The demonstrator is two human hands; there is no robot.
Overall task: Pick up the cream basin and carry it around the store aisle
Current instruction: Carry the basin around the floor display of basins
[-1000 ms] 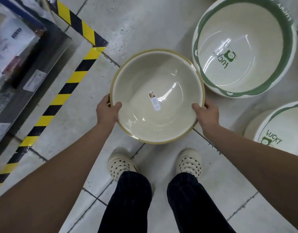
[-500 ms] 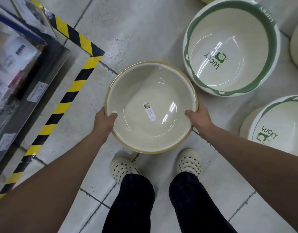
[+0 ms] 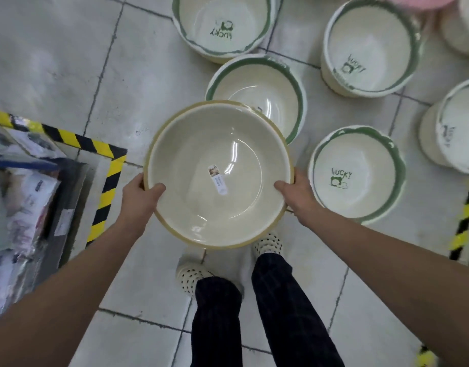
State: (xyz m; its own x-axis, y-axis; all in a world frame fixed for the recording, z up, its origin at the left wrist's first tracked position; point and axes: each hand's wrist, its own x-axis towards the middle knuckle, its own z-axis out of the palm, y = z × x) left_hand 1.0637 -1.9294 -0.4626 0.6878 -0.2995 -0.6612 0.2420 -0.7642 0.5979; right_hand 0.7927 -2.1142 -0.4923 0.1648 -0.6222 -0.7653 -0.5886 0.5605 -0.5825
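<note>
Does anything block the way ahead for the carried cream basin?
Yes. The left hand and right hand grip the cream basin by its rim, but green-rimmed basins crowd the floor ahead and right; ahead-left it is bare.

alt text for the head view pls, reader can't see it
Seen from above, a person's left hand and right hand grip opposite sides of a cream basin, held above a tiled floor. Green-rimmed basins stand on the floor beyond and to the right.
</note>
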